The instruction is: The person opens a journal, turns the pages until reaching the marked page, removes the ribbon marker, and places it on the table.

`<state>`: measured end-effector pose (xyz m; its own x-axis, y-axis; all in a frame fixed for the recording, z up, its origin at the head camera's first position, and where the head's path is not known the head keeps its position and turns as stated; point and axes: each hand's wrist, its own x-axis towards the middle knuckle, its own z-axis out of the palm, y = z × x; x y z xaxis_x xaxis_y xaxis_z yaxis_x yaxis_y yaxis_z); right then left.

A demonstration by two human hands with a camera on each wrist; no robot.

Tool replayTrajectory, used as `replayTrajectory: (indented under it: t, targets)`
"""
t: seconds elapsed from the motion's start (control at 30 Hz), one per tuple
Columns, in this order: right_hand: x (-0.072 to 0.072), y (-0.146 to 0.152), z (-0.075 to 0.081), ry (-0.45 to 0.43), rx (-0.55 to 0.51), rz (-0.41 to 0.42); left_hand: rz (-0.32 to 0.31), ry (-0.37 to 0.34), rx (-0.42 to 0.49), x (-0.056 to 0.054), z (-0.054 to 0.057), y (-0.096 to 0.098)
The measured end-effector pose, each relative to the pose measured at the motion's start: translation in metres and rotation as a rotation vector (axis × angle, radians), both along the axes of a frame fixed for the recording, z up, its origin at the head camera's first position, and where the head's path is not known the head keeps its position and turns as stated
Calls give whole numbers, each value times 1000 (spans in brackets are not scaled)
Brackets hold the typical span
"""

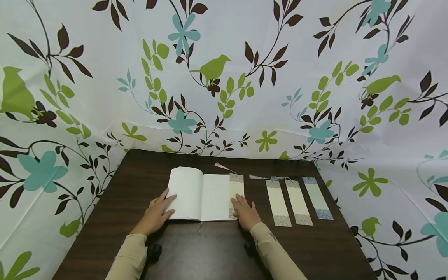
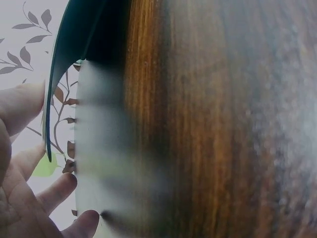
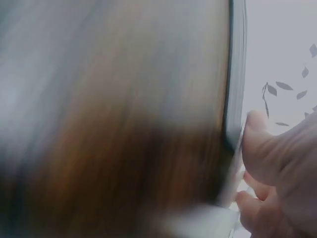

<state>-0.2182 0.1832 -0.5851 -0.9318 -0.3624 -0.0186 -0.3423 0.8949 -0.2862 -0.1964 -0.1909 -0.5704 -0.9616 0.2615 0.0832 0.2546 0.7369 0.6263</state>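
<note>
An open notebook with pale pages lies on the dark table, its left pages bulging upward. My left hand rests at its left edge, thumb and a finger on the page. In the left wrist view, the dark cover is slightly raised beside the fingers. A cream bookmark with patterned ends and a pink tassel lies along the right page's outer edge. Fingers of my right hand rest on that bookmark's lower part. In the right wrist view, the thumb touches the notebook's edge.
To the right lie two cream bookmarks, a nearer one and another, plus a pale green-blue one. Grey tassels extend from their tops. A ribbon hangs below the notebook. Patterned cloth stands behind the table.
</note>
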Motion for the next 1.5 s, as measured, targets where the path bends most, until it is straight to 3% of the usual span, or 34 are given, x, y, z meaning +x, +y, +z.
replayTrajectory:
  t: [0.13, 0.5, 0.87, 0.97, 1.3, 1.5]
  targets:
    - [3, 14, 0, -18, -13, -28, 0, -2, 6, 0, 1, 0]
    - [15, 41, 4, 46, 56, -53, -6, -25, 9, 0, 2, 0]
    - [9, 49, 12, 57, 47, -63, -8, -21, 19, -1, 2, -2]
    - [5, 41, 12, 99, 42, -36, -5, -21, 20, -1, 2, -2]
    - [-4, 10, 7, 161, 3, 197, -11, 16, 54, -3, 1, 1]
    - [-4, 8, 4, 210, 22, 222, -6, 133, 84, -5, 11, 8]
